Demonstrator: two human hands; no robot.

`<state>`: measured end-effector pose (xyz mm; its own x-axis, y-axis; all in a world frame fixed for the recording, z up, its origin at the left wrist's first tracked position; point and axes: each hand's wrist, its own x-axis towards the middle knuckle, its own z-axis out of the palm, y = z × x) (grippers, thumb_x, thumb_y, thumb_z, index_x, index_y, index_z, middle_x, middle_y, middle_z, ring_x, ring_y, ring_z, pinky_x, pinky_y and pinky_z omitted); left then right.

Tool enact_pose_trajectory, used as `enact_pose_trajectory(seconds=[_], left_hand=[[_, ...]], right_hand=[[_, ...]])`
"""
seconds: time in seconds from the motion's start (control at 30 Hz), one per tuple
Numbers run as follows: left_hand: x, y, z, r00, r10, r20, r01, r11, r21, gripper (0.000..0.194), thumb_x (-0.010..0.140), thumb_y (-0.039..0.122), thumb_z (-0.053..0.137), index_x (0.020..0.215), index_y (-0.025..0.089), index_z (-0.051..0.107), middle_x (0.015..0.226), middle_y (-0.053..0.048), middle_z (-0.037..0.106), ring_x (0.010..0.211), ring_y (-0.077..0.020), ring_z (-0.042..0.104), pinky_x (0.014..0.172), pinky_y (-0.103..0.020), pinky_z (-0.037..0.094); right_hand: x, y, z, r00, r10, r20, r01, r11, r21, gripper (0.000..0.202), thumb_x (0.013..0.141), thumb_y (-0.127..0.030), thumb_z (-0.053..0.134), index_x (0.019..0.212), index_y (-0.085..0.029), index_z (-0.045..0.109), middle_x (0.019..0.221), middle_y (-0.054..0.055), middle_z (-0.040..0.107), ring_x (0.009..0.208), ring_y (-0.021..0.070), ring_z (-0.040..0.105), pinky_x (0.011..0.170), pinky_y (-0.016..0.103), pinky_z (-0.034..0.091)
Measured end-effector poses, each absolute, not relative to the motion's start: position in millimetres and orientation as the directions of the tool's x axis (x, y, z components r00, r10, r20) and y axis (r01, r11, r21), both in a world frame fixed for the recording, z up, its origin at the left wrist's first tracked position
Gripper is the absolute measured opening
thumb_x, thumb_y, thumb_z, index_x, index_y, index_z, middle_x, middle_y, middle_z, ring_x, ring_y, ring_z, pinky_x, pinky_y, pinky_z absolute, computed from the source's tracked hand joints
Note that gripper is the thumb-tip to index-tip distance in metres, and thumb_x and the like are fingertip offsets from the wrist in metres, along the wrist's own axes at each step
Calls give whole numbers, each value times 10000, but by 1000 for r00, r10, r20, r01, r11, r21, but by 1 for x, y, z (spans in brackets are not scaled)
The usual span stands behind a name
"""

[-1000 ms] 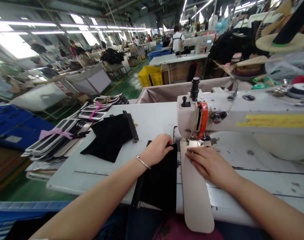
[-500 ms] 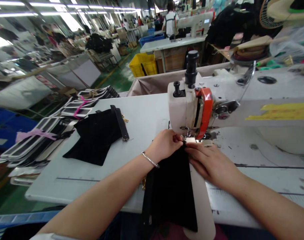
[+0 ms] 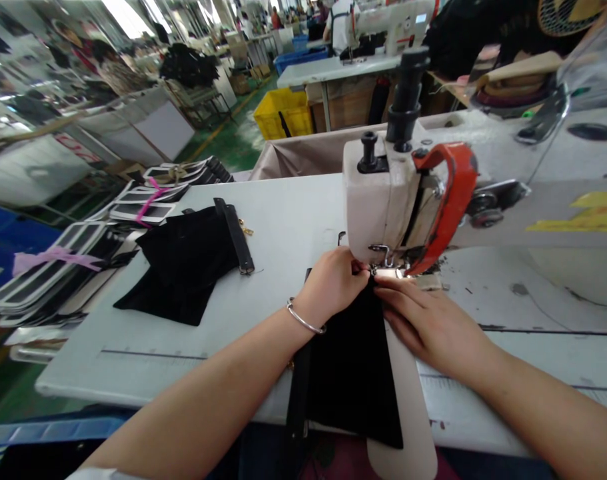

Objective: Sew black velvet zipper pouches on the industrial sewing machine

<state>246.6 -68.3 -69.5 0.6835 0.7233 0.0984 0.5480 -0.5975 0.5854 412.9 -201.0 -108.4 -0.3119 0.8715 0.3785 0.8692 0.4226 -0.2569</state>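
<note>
A black fabric piece (image 3: pixel 353 373) runs from the needle area of the white sewing machine (image 3: pixel 373 200) down toward my lap. Along its left side is a dark strip (image 3: pixel 299 380), with a bit of gold metal beside it. My left hand (image 3: pixel 333 283), wearing a silver bangle at the wrist, pinches the fabric's top edge just left of the presser foot. On the other side, my right hand (image 3: pixel 433 320) lies with fingers stretched out, their tips touching the fabric's right edge by the foot. The needle tip is hidden.
More black fabric (image 3: pixel 183 260) with a dark strip and gold zipper pull lies left on the table (image 3: pixel 278 220). Tied stacks of white-edged panels (image 3: pixel 58 273) stand beyond the left edge. A yellow crate (image 3: pixel 283 113) sits behind; people work farther back.
The view has moved closer and tilted, so the machine head looks larger. Both hands stay by the presser foot, and the fabric has shifted only slightly.
</note>
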Motion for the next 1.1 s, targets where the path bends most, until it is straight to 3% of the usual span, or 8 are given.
enact_pose_trajectory(seconds=[0.27,0.37,0.47,0.6,0.7,0.83,0.97,1.1], left_hand=[[237,-76,-75,703,690,175,549,-682,484,129,913,126,640,1027,140,698,1035,-84,730,1009,-242,685,938,-373,559],[208,-109,-68,832,508,221,418,-838,351,251,972,185,627,1219,150,653,1313,-111,647,1307,-274,554,1145,-473,452],[172,-153,-63,942,300,149,233,-906,354,348,998,359,625,1289,169,630,1399,-106,606,1358,-269,521,1208,-496,394],[143,-190,-64,947,228,228,128,-915,383,280,1050,305,531,1266,171,648,1339,-67,659,1277,-226,576,1147,-421,468],[140,-194,-67,943,179,281,86,-945,314,293,1060,135,436,1249,140,660,1247,-69,705,1097,-208,639,943,-363,571],[143,-196,-70,952,72,299,9,-978,209,246,1016,110,521,1209,64,666,1048,-93,740,861,-201,643,759,-352,586],[146,-202,-66,946,63,318,8,-985,172,226,1005,88,523,1168,48,674,963,-91,733,833,-201,644,755,-343,588],[158,-174,-58,949,105,296,10,-952,305,215,1041,161,502,1151,120,683,979,-61,731,914,-172,666,913,-326,580]], right_hand=[[418,-200,-104,-337,867,367,838,454,-302,365,992,-178,517,1350,-176,582,1420,123,604,1275,271,587,1029,492,527],[420,-209,-99,-395,858,327,815,492,-306,419,972,-114,484,1376,-182,568,1444,110,589,1310,260,561,1058,498,511],[419,-224,-97,-422,858,293,813,501,-295,434,983,-117,471,1403,-193,550,1469,88,576,1327,236,548,1081,484,499],[415,-239,-99,-390,875,287,827,470,-308,420,1019,-221,502,1439,-222,525,1498,62,552,1344,227,532,1088,467,488],[414,-240,-99,-368,882,296,826,456,-331,401,1027,-255,509,1427,-230,538,1488,58,564,1336,230,538,1094,467,474],[415,-239,-99,-369,883,291,823,456,-338,389,1030,-267,511,1415,-227,547,1490,58,562,1333,235,538,1108,475,457],[414,-239,-99,-369,882,294,826,455,-331,386,1028,-267,509,1410,-223,546,1515,65,538,1338,238,536,1105,480,459],[414,-240,-100,-364,887,285,829,448,-335,387,1023,-259,513,1407,-230,540,1523,57,528,1343,230,527,1103,474,461]])
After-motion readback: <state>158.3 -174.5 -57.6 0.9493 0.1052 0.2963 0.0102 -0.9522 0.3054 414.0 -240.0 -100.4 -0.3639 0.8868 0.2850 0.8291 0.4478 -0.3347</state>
